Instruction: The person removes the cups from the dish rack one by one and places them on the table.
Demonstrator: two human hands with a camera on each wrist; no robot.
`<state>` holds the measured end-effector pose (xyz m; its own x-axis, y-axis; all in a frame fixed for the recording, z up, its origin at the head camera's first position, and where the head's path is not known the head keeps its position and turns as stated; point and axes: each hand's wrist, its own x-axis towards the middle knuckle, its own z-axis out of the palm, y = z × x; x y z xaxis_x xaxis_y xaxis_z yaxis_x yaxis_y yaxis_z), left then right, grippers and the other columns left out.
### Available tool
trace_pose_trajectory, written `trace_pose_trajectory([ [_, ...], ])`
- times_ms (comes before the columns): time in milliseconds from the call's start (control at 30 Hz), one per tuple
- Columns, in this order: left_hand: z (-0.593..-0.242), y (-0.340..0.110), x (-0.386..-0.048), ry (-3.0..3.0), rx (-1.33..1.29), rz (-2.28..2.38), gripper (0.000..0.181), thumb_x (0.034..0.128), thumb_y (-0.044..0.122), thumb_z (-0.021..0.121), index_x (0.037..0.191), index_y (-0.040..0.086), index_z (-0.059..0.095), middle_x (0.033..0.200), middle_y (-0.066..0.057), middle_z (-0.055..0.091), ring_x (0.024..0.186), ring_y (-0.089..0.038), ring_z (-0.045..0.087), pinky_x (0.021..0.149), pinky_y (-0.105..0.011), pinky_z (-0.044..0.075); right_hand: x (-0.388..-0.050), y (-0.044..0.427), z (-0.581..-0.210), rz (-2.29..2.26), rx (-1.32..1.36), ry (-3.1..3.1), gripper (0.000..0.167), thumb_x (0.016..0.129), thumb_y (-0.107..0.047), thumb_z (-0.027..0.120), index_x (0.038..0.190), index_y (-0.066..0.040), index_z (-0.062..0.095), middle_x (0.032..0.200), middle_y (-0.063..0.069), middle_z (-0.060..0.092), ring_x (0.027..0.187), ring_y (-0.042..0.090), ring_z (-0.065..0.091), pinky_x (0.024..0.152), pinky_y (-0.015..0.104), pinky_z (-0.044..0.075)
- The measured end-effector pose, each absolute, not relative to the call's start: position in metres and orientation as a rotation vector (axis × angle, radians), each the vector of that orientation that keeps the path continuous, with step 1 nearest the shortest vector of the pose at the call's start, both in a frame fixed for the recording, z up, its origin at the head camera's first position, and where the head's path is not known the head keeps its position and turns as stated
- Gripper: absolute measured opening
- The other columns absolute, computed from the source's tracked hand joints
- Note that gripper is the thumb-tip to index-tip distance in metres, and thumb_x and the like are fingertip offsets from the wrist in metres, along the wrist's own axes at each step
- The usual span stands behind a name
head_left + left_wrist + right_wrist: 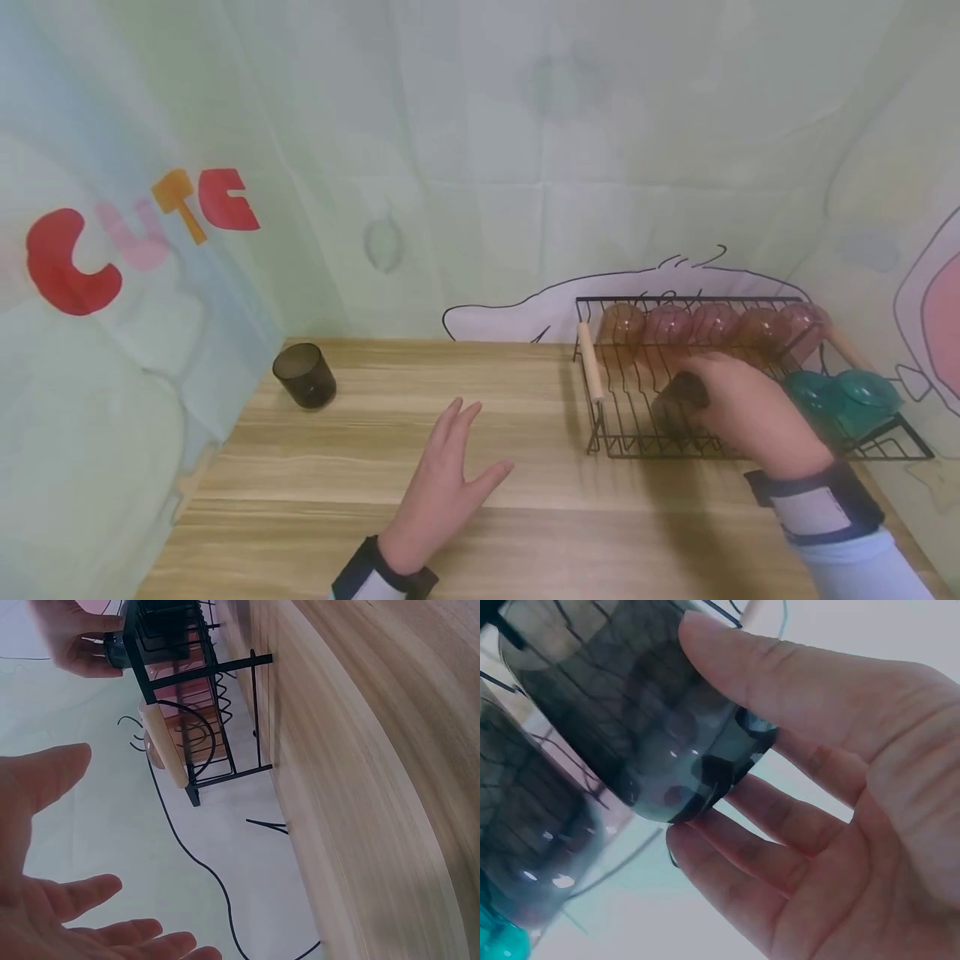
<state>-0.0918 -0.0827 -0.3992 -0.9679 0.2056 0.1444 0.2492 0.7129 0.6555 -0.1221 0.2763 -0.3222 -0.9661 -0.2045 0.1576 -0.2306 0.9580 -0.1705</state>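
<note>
My right hand (750, 408) grips a dark glass (675, 407) at the front part of the black wire rack (592, 442). Close up in the right wrist view, the thumb and fingers of that hand (832, 780) lie around the rounded base end of the dark glass (645, 712); a second dark glass (532, 825) is beside it. Whether the held glass rests on the wires cannot be told. My left hand (438, 492) is over the wooden table, left of the rack, fingers extended and holding nothing; it also shows in the left wrist view (45, 862).
Another dark cup (306, 377) stands at the table's back left. Amber and pink glasses (670, 325) line the rack's back row, with teal glasses (862, 396) at its right. The rack has wooden handles (590, 362). A printed cloth (480, 167) hangs behind the table.
</note>
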Motion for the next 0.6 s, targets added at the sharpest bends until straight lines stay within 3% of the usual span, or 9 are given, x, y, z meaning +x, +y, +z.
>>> trace_pose_trajectory([
  [133, -0.400, -0.084, -0.095, -2.836, -0.371, -1.180, 0.084, 0.0773, 0.072, 0.052, 0.143, 0.025, 0.034, 0.153, -0.008, 0.027, 0.137, -0.028, 0.034, 0.107, -0.052, 0.036, -0.121, 0.274, -0.312, 0.297, 0.342, -2.892, 0.055, 0.060, -0.005, 0.080, 0.111, -0.013, 0.062, 0.110, 0.010, 0.066, 0.101, 0.032, 0.062, 0.085, 0.052, 0.049],
  [333, -0.403, -0.087, -0.102, -2.783, -0.312, -1.416, 0.082, 0.0749, 0.070, 0.057, 0.141, 0.029, 0.035, 0.150, -0.002, 0.034, 0.137, -0.024, 0.034, 0.109, -0.052, 0.033, -0.116, 0.264, -0.297, 0.299, 0.280, -2.836, 0.065, 0.065, -0.023, 0.084, 0.124, -0.012, 0.057, 0.119, 0.013, 0.063, 0.105, 0.034, 0.060, 0.083, 0.055, 0.049],
  [600, -0.402, -0.090, -0.111, -2.655, -0.183, -1.653, 0.085, 0.0769, 0.058, 0.067, 0.145, 0.027, 0.026, 0.149, -0.003, 0.033, 0.137, -0.027, 0.034, 0.107, -0.055, 0.034, -0.112, 0.242, -0.291, 0.364, 0.253, -2.584, 0.067, 0.067, -0.031, 0.083, 0.127, -0.017, 0.057, 0.122, 0.014, 0.061, 0.100, 0.033, 0.061, 0.073, 0.053, 0.053],
])
